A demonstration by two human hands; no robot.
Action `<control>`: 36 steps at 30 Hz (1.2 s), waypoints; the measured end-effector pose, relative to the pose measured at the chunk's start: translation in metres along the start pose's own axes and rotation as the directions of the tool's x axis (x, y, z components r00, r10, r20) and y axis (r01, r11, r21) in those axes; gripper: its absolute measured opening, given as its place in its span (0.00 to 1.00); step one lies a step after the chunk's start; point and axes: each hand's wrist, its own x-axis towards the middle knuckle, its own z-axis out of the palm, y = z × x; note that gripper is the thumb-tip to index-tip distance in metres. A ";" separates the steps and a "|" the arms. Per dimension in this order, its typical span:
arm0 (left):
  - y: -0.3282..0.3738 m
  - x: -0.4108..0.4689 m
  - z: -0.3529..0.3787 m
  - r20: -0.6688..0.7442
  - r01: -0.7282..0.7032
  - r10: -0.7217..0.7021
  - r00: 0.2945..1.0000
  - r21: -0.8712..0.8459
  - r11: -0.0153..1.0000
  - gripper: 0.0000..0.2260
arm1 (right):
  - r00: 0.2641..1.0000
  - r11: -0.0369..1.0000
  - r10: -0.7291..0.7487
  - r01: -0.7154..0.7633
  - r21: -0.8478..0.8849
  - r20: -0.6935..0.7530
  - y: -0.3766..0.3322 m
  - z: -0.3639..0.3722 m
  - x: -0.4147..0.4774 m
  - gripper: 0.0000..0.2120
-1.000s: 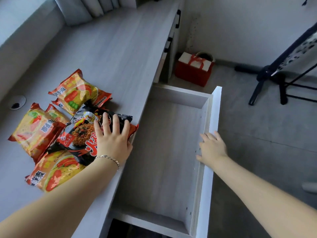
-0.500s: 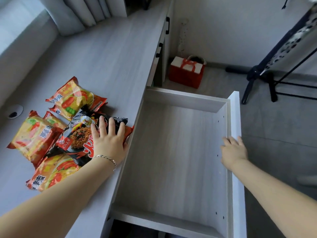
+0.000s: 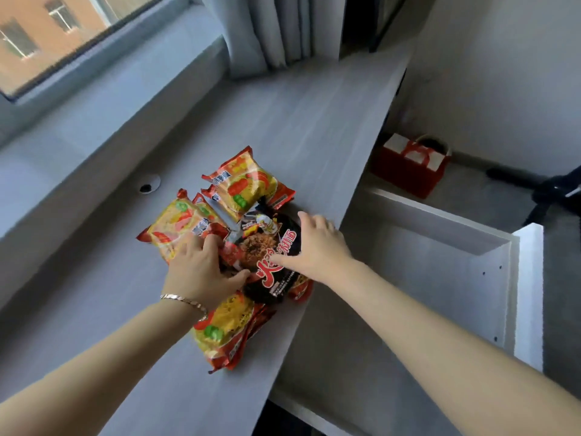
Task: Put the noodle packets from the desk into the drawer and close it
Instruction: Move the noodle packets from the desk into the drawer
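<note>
Several noodle packets lie in a heap near the desk's (image 3: 314,121) right edge. A black packet (image 3: 273,247) lies on top, with yellow-and-red packets behind it (image 3: 245,180), to its left (image 3: 176,225) and in front of it (image 3: 223,335). My left hand (image 3: 201,272) grips the black packet's left side, fingers curled over it. My right hand (image 3: 317,250) holds its right side, thumb on the printed front. The white drawer (image 3: 528,294) stands pulled out to the right of the desk, and nothing shows inside it.
A red gift bag (image 3: 405,171) sits on the floor beyond the drawer. A black stand's legs (image 3: 547,190) spread at the far right. A round cable hole (image 3: 150,184) is in the desk. Curtains (image 3: 276,29) hang at the back, with a window (image 3: 63,33) at the left.
My right hand left the drawer's front panel and came across onto the black packet. My left hand shifted from lying flat on it to gripping its left side. The camera turned left.
</note>
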 end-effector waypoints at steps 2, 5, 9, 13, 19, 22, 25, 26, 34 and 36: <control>-0.009 -0.005 0.003 0.109 0.054 -0.059 0.992 0.048 0.997 0.39 | 0.994 0.993 0.050 -0.040 -0.107 0.094 -0.015 0.008 0.012 0.56; -0.013 -0.008 0.015 0.228 0.081 -0.132 0.965 0.220 0.972 0.54 | 0.978 0.983 0.170 -0.159 -0.093 0.124 -0.024 0.011 0.025 0.60; -0.010 -0.006 0.024 0.249 0.111 -0.177 0.952 0.257 0.960 0.60 | 0.957 0.972 0.237 -0.230 -0.055 0.169 -0.020 0.004 0.026 0.58; -0.008 -0.007 0.026 0.210 0.101 -0.170 0.963 0.301 0.948 0.60 | 0.950 0.957 0.273 -0.285 0.062 0.150 -0.010 0.006 0.015 0.57; -0.006 -0.014 0.024 0.175 0.130 -0.176 0.969 0.245 0.961 0.56 | 0.969 0.862 0.237 -0.180 0.473 -0.064 0.012 -0.002 -0.014 0.40; 0.002 -0.020 0.012 0.179 0.126 -0.178 0.968 0.266 0.956 0.54 | 0.964 0.576 0.255 -0.209 0.790 0.069 0.037 -0.007 -0.026 0.23; 0.024 -0.028 -0.007 0.138 0.115 -0.150 0.979 0.236 0.965 0.49 | 0.933 0.246 0.327 -0.240 0.939 0.153 0.073 -0.005 -0.039 0.07; 0.037 -0.030 -0.013 0.105 0.094 -0.117 0.987 0.207 0.974 0.46 | 0.908 0.129 0.384 -0.231 0.964 0.166 0.090 -0.004 -0.044 0.06; 0.162 -0.031 -0.006 0.028 -0.189 0.193 0.981 -0.097 0.977 0.35 | 0.532 -0.398 0.717 -0.218 0.891 0.450 0.214 0.044 -0.065 0.12; 0.190 -0.026 0.023 0.070 -0.260 0.268 0.961 -0.102 0.960 0.35 | 0.457 -0.382 0.766 -0.242 0.892 0.452 0.237 0.058 -0.066 0.20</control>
